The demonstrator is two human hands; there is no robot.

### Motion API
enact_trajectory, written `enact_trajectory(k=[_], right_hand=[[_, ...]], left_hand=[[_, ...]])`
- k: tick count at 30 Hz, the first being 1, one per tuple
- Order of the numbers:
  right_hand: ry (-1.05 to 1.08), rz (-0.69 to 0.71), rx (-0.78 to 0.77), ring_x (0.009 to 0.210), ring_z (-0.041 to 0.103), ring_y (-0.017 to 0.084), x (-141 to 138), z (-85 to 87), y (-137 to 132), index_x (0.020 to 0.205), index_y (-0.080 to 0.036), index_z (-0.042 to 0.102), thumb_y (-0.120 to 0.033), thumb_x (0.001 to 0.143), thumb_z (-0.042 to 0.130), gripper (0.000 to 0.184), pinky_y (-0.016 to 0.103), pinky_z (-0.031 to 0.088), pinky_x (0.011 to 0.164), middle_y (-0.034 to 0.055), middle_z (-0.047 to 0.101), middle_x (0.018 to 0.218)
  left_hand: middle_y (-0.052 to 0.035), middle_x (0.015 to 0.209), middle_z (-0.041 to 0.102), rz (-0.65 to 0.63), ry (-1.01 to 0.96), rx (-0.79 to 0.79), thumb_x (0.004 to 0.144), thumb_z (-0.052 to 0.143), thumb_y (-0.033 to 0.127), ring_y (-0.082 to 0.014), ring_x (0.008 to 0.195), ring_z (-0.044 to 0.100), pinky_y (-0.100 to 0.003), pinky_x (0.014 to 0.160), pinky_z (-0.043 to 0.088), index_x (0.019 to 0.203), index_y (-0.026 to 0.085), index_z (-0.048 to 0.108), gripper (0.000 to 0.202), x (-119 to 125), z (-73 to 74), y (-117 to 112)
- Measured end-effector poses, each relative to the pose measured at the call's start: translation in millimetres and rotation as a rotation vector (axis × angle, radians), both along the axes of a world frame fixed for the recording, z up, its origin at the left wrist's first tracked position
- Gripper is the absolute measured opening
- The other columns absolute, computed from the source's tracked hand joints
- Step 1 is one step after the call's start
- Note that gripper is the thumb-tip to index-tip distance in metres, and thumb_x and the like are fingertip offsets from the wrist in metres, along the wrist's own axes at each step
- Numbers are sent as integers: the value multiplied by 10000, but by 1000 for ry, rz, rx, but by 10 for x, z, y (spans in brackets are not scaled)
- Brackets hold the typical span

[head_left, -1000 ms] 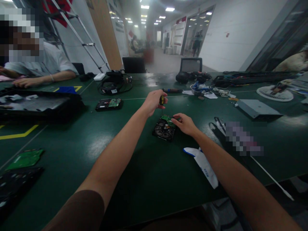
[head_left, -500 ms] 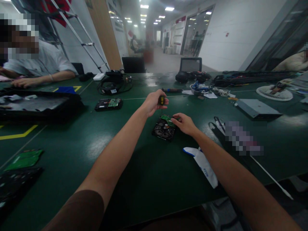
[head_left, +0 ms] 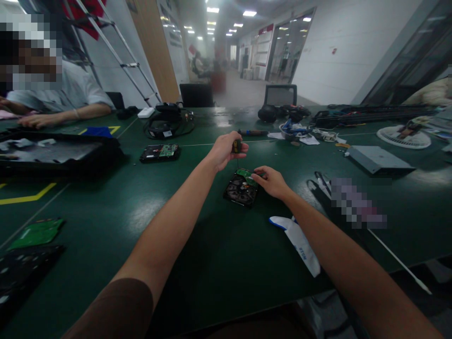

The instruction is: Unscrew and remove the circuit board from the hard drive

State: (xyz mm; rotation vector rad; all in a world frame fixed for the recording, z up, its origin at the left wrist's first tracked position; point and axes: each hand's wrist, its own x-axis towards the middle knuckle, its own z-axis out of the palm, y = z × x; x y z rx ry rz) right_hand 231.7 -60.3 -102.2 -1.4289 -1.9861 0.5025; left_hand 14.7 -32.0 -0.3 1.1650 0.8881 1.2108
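Observation:
A hard drive (head_left: pixel 239 190) lies on the green table in front of me, its green circuit board facing up at the far end. My left hand (head_left: pixel 223 149) is closed around the dark, yellow-marked handle of a screwdriver (head_left: pixel 236 146). The thin shaft points down to the far edge of the drive; its tip is too small to make out. On the drive's right side my right hand (head_left: pixel 271 182) grips the edge, thumb and fingers by the circuit board.
A second hard drive (head_left: pixel 159 153) lies to the left, beyond it a black tray (head_left: pixel 102 153). Loose green circuit boards (head_left: pixel 37 233) are at lower left. A white and blue wrapper (head_left: pixel 300 245) sits under my right forearm. A grey metal box (head_left: pixel 379 159) stands right. A co-worker (head_left: pixel 70 89) sits left.
The screwdriver handle has turned a little in my left hand, its yellow marking now showing at another angle. The right hand and the hard drive stay in place.

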Motion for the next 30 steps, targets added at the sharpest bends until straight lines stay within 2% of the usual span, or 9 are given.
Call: enact_trajectory(k=[5, 10, 13, 17, 19, 22, 26, 30], right_hand=[[9, -7, 0, 800, 658, 174, -8, 8, -11, 1127, -207, 706, -424, 918, 693, 302, 342, 544, 758, 85, 743, 1064], [13, 8, 10, 812, 664, 175, -6, 3, -13, 1134, -208, 701, -418, 926, 687, 297, 331, 544, 748, 89, 740, 1098], [13, 6, 11, 808, 662, 175, -4, 4, -12, 1134, -213, 699, -418, 925, 687, 293, 333, 543, 747, 86, 741, 1109], [9, 2, 14, 798, 657, 175, -5, 1, -11, 1124, -213, 701, -417, 921, 691, 288, 334, 538, 740, 84, 740, 1111], [13, 6, 14, 794, 655, 176, -7, 1, -12, 1126, -208, 700, -412, 923, 687, 288, 337, 539, 737, 88, 740, 1108], [17, 9, 9, 794, 654, 177, -9, 8, -15, 1134, -209, 699, -413, 926, 684, 292, 342, 544, 746, 90, 740, 1105], [4, 5, 12, 803, 657, 177, -5, 15, -15, 1129, -213, 702, -426, 922, 688, 297, 339, 542, 758, 81, 741, 1095], [1, 11, 15, 791, 652, 173, 4, 2, -5, 1133, -204, 701, -426, 926, 680, 304, 334, 538, 752, 83, 738, 1086]], left_hand=[[-98, 878, 673, 108, 172, 130, 807, 599, 350, -184, 801, 635, -245, 573, 489, 809, 165, 691, 206, -27, 21, 4], [-107, 853, 708, 20, 128, 55, 830, 590, 362, -192, 775, 662, -263, 578, 483, 881, 169, 678, 219, -20, 37, -18], [-109, 861, 729, 23, 110, 37, 834, 567, 366, -195, 770, 672, -270, 584, 488, 843, 175, 654, 209, -17, 19, 1], [-105, 897, 724, 100, 286, 144, 834, 593, 410, -185, 737, 641, -263, 542, 445, 805, 180, 713, 261, -55, 16, 20], [-113, 921, 724, 100, 350, 143, 831, 618, 458, -177, 679, 628, -261, 497, 402, 828, 180, 732, 300, -75, 35, 6], [-131, 967, 734, 37, 302, 52, 828, 632, 489, -177, 612, 648, -267, 467, 388, 880, 177, 706, 325, -86, 70, -32], [-138, 947, 743, -58, 158, -62, 837, 611, 466, -205, 633, 701, -292, 519, 477, 884, 182, 657, 291, -92, 85, -53], [-137, 905, 721, -85, 155, -82, 838, 601, 471, -200, 628, 703, -283, 533, 503, 888, 171, 685, 315, -122, 78, -39]])
